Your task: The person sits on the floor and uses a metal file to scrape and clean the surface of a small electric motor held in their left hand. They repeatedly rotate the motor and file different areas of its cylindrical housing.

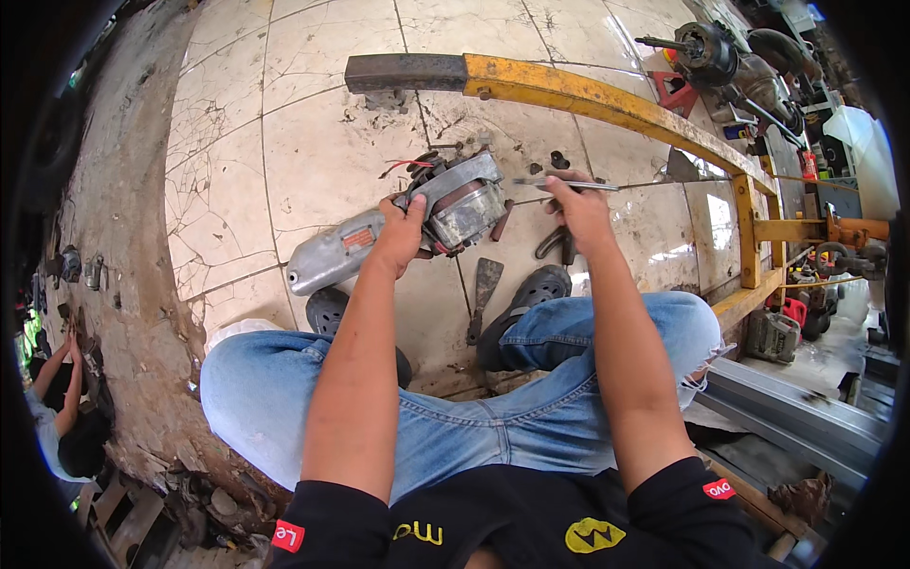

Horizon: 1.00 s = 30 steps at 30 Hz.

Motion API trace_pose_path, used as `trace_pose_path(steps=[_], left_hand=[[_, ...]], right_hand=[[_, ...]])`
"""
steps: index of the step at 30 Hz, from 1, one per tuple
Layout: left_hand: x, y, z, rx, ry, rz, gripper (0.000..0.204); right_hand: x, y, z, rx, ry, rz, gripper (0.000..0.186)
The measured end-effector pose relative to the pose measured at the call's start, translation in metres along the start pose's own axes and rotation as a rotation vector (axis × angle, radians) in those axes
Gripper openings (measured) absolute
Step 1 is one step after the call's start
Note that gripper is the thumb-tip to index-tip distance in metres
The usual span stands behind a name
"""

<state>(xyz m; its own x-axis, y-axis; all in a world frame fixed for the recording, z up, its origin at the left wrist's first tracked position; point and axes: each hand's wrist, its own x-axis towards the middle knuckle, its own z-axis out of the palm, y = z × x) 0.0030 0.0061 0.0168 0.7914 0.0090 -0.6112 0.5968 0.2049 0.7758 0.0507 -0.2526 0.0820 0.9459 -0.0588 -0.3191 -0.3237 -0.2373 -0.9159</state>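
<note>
Glossy cream tiles, cracked and smudged, make up the floor, whose left edge meets rough brown ground. Well in from that edge, just ahead of the dark rubber shoes, is the motor (whether it rests on the tiles is hard to tell): dull grey metal, long and rounded at one end, blocky and grimy at the other, with an orange label and thin red wires. The left hand grips its middle; the right hand's fingers pinch a slender, shiny metal tool beside its blocky end. Between the shoes lies a flat, worn scraper; beyond the motor stretches a square-sided yellow bar, black-tipped.
</note>
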Motion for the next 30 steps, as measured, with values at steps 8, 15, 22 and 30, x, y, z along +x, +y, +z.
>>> trace_pose_path(steps=[8, 15, 22, 30], left_hand=[[-0.002, 0.003, 0.003, 0.009, 0.009, -0.007, 0.068], [0.004, -0.005, 0.001, 0.07, 0.044, 0.028, 0.067], [0.001, -0.001, 0.005, 0.048, 0.015, 0.014, 0.067], [0.002, -0.003, 0.005, 0.06, 0.038, -0.013, 0.067]], right_hand=[[-0.038, -0.007, 0.069, 0.098, -0.391, -0.101, 0.016], [-0.029, -0.009, 0.05, -0.225, -0.298, -0.176, 0.012], [-0.036, 0.003, 0.051, -0.196, -0.366, -0.135, 0.012], [-0.047, -0.009, 0.056, -0.125, -0.404, -0.093, 0.015]])
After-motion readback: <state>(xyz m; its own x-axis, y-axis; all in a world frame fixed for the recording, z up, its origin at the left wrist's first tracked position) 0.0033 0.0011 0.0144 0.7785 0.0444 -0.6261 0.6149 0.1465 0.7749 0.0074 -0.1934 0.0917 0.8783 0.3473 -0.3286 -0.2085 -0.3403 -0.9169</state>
